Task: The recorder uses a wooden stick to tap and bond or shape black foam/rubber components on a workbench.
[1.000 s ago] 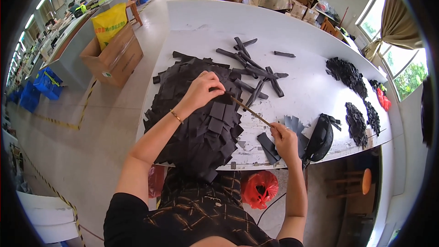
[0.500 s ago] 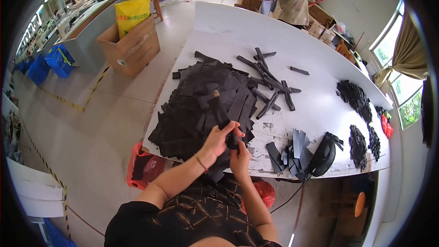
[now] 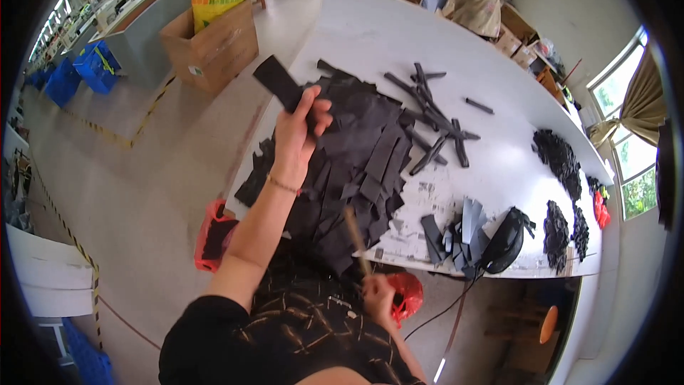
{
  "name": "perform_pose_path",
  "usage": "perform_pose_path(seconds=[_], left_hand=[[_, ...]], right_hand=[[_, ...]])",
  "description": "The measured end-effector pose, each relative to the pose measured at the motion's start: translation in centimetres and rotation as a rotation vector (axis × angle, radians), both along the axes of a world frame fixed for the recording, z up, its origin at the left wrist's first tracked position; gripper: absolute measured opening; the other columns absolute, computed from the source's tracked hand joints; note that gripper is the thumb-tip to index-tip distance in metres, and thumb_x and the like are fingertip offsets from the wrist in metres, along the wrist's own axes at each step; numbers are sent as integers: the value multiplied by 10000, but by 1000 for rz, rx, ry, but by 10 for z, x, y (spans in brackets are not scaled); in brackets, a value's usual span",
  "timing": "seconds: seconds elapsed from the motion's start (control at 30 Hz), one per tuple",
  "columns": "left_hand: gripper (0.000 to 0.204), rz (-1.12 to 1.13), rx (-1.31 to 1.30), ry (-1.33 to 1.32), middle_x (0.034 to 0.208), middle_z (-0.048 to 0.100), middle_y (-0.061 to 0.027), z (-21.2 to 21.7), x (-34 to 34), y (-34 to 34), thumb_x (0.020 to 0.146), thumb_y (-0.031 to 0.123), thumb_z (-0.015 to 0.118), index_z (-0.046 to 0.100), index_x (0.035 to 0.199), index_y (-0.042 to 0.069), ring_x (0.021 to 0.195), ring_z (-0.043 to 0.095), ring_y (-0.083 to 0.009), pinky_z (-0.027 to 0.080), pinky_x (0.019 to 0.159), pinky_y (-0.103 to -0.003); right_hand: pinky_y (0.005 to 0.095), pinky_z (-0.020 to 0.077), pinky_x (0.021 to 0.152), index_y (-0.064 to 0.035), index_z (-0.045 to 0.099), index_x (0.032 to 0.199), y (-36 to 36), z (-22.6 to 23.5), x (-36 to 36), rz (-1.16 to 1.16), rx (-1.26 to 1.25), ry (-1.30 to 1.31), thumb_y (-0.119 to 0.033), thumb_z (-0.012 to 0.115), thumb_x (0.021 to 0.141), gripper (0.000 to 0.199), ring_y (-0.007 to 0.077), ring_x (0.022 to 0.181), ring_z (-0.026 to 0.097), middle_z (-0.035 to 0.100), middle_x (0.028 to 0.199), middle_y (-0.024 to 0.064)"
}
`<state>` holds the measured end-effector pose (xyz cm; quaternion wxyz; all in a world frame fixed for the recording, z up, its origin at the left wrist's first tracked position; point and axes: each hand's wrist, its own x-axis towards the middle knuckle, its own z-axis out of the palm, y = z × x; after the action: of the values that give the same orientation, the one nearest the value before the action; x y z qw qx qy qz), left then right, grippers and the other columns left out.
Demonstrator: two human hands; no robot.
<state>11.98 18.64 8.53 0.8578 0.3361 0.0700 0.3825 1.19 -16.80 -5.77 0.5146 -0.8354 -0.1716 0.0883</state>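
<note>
My left hand (image 3: 293, 139) is raised over the left side of the pile, closed around a flat black fabric tube (image 3: 276, 82) that points up and to the left. Low at the table's near edge, my right hand (image 3: 379, 295) grips a thin wooden stick (image 3: 355, 234), somewhat blurred, whose upper end points toward the pile. Beneath both hands spreads a large heap of flat black pieces (image 3: 356, 128). Several narrow black tubes (image 3: 427, 107) lie crossed on the white table to its right, with one separate tube (image 3: 479, 105) beyond them.
The white table (image 3: 385, 28) also bears grey-black strips (image 3: 467, 232), a black bag (image 3: 508, 241) and small dark heaps (image 3: 557, 164). Red plastic bags (image 3: 212, 239) hang near its front edge. On the floor stands a cardboard box (image 3: 214, 50). Another person (image 3: 477, 0) works beyond the table.
The stick, which was inside the black tube, is now out of it. My left hand has moved up and left with the tube; my right hand has drawn down toward me with the stick.
</note>
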Motion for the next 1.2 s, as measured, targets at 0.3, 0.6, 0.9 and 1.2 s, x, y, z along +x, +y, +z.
perform_pose_path(seconds=[0.3, 0.6, 0.9, 1.2], left_hand=[[255, -285, -426, 40, 1004, 690, -97, -45, 26, -36, 927, 259, 675, 642, 1086, 62, 869, 687, -234, 583, 776, -367], [269, -289, -320, 218, 848, 692, -126, -36, 14, -97, 904, 247, 703, 651, 1020, 10, 717, 687, -236, 592, 662, -384], [221, -385, -222, 212, 738, 662, -99, -48, -18, -145, 913, 214, 697, 654, 963, 4, 630, 636, -194, 524, 597, -326], [222, -496, -197, 204, 752, 657, -94, -57, -26, -147, 916, 202, 688, 644, 1001, 1, 657, 639, -206, 530, 621, -339]], right_hand=[[270, 400, 495, 5, 609, 920, 25, 48, 58, 3, -20, -189, -105, 582, 960, 120, 94, 529, 499, 543, 602, 40], [381, 459, 551, 3, 585, 980, 43, 49, 73, -6, -83, -239, -105, 583, 947, 113, 309, 586, 602, 600, 681, 174], [432, 466, 550, 22, 526, 947, 111, 55, 82, -128, 52, -317, -36, 494, 910, 76, 367, 622, 646, 606, 681, 232], [379, 436, 491, 1, 485, 896, 110, 39, 65, -189, 125, -284, -33, 486, 921, 43, 266, 525, 595, 560, 605, 165]])
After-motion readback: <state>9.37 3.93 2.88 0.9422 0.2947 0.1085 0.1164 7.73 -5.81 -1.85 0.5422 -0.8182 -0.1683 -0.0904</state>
